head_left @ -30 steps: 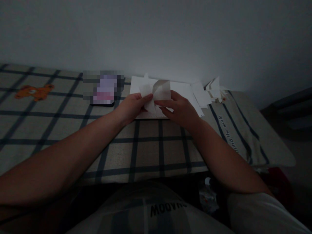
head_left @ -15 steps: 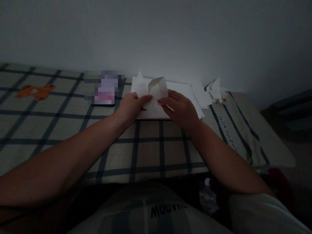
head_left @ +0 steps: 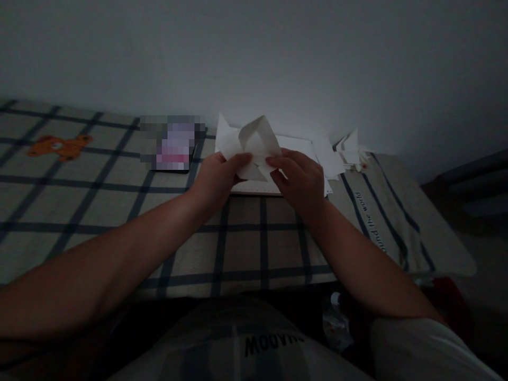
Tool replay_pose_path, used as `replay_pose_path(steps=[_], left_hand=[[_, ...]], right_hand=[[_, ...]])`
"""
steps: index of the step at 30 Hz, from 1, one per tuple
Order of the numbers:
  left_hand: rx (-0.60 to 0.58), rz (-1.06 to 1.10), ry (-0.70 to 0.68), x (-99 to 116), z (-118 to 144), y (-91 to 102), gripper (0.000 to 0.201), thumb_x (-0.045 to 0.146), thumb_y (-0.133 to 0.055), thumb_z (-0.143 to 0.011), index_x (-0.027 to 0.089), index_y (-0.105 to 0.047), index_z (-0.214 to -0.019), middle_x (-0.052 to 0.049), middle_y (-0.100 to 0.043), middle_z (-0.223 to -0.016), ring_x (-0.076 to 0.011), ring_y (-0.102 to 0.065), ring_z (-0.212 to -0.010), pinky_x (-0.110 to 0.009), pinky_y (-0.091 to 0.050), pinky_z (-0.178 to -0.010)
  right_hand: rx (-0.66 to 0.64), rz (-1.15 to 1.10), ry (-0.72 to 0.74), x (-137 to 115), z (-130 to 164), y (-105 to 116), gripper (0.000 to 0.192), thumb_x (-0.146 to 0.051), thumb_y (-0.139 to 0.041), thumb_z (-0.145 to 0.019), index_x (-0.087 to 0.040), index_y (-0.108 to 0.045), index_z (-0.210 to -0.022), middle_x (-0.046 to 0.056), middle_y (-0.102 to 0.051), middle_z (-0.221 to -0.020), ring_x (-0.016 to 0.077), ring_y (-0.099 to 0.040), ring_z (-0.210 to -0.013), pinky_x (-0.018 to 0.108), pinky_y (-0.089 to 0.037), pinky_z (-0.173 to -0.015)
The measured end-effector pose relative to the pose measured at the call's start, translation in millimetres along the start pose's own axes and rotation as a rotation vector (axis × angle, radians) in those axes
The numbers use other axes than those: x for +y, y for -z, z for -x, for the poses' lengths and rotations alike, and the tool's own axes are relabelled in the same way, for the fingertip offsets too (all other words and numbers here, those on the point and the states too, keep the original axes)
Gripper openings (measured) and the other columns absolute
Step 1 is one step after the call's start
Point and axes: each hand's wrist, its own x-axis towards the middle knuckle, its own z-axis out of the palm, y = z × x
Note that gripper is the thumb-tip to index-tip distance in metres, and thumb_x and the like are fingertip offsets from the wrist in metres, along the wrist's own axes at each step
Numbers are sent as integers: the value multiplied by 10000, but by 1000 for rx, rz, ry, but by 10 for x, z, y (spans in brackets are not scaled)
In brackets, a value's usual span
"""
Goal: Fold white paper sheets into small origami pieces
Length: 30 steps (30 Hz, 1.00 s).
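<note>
A folded sheet of white paper point(head_left: 260, 140) is held up between both hands, with pointed flaps rising at its top and left. My left hand point(head_left: 218, 177) pinches its left side, thumb on the near face. On the other side, my right hand point(head_left: 299, 177) grips the lower right part between thumb and fingers. Beneath the hands lies a white pad of paper point(head_left: 296, 143), partly covered by them. The fingertips behind the folded paper are hidden.
A phone point(head_left: 174, 145) with a lit, blurred screen lies to the left. Farther left is an orange bear shape point(head_left: 59, 147) on the checked tablecloth point(head_left: 119, 209). Folded paper pieces point(head_left: 351, 148) sit at the right, near the wall point(head_left: 254, 58). Below the table edge is a plastic bottle point(head_left: 336, 320).
The folded paper has been lifted slightly and its top opened wider. My right hand has shifted a little to the right, its thumb now pressing on the paper's near face.
</note>
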Motion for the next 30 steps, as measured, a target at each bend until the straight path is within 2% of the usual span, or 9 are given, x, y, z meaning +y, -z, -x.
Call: replay_pose_path(steps=[4,7,11,15,17,19,22,26,30], left_hand=[[20,-17,21,-15,-31,9,208,222,-747,-734,193,-694,-933,-40,-756,-931,-206,-713,-879,-311,-597,-771],[5,-14,-15,-26,-35,5,178,228,-725,-751,207,-699,-926,-51,-762,-947,-228,-719,-922,-318,-604,-780],[-11,-4,-53,-35,-54,15,153,226,-712,-780,204,-706,-931,-61,-765,-968,-233,-724,-960,-319,-601,-811],[39,-13,-125,-57,-121,74,200,242,-729,-788,189,-711,-979,-61,-770,-1008,-216,-731,-942,-334,-596,-857],[58,-36,-175,-74,-146,109,241,279,-750,-788,178,-720,-1005,-62,-772,-1008,-211,-730,-914,-339,-595,-846],[74,-93,-208,-94,-153,134,267,332,-779,-778,172,-735,-986,-59,-773,-977,-207,-725,-871,-329,-593,-803],[94,-206,-215,-128,-131,136,286,408,-805,-759,168,-753,-905,-48,-763,-868,-195,-705,-784,-303,-576,-710],[54,-243,-206,-170,-84,99,254,413,-793,-769,163,-748,-795,-31,-733,-766,-169,-673,-709,-290,-558,-678],[11,-176,-217,-192,-67,79,178,339,-793,-776,172,-745,-818,-18,-735,-798,-153,-674,-741,-277,-557,-707]], right_hand=[[-16,80,66,29,-6,19,193,-189,-527,-971,-223,-704,-1041,68,-764,-1053,207,-705,-935,361,-559,-783],[-39,137,96,33,-12,23,213,-164,-511,-981,-209,-716,-1015,62,-775,-1031,185,-712,-903,330,-552,-746],[-52,148,103,48,-23,35,245,-159,-499,-983,-221,-725,-1054,56,-780,-1063,177,-722,-921,325,-569,-763],[-27,0,66,37,-33,63,293,-173,-496,-942,-219,-705,-1141,86,-758,-1147,203,-722,-1033,351,-588,-852],[-6,-142,-46,9,-43,60,289,-234,-479,-952,-218,-677,-1161,99,-741,-1165,202,-722,-1035,339,-596,-819],[34,-306,-225,-22,-61,32,299,-341,-463,-985,-227,-626,-1208,94,-730,-1143,177,-730,-938,298,-587,-701],[21,-520,-534,-49,-98,-38,426,-556,-542,-951,-243,-567,-1239,43,-727,-949,140,-699,-738,245,-521,-566],[-195,-766,-796,-62,-122,-107,515,-709,-584,-866,-206,-629,-967,4,-662,-695,115,-617,-577,223,-440,-487],[-218,-897,-899,-80,-97,-159,508,-703,-590,-865,-201,-624,-793,-1,-634,-631,91,-543,-504,224,-396,-461]])
